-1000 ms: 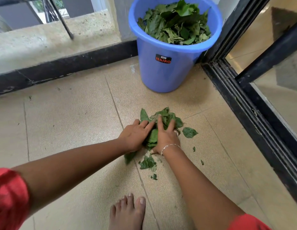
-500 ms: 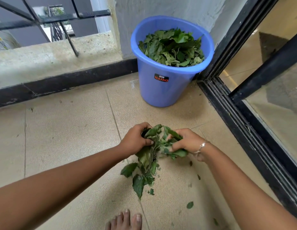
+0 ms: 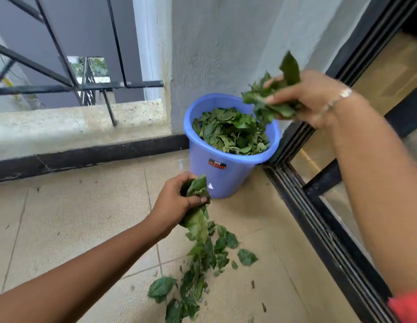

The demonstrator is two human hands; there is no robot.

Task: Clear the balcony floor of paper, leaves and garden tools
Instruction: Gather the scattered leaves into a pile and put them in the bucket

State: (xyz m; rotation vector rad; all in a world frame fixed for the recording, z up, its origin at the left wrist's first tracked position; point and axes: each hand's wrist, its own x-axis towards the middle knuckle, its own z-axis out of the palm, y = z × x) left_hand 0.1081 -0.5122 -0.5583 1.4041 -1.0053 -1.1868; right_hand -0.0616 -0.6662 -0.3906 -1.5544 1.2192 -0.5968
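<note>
Downward view of a tiled balcony floor [image 3: 74, 217], with a blue plastic bucket [image 3: 202, 173] standing in the corner, between a metal railing [image 3: 62, 85] on its left and a sliding door track [image 3: 319, 229] on its right. Inside the bucket, nearly up to the rim: a leaf heap [image 3: 230, 131].

Above the bucket's right rim: right hand [image 3: 303, 99], bracelet [image 3: 338, 96] at the wrist, fingers curled tight round a bunch of green leaves [image 3: 265, 106], lowest leaves hanging over the bucket's opening. In front of the bucket, low and near its base: left hand [image 3: 177, 203], clenched on a second clump of leaves [image 3: 195, 220] trailing downward. Further in front of the bucket: loose leaves [image 3: 202, 276] scattered on the tiles, some perhaps in mid-fall, hard to tell.

No paper and no garden tools in sight.

Judged as the leaf-clearing step, at the point of emptying handfuls into the bucket. Next move, most likely: opening the right fingers squarely over the bucket's mouth, then lifting the left clump over the rim without shedding more, then gathering the scraps left in front of the bucket. Some risk of spillage beside so full a bucket.
</note>
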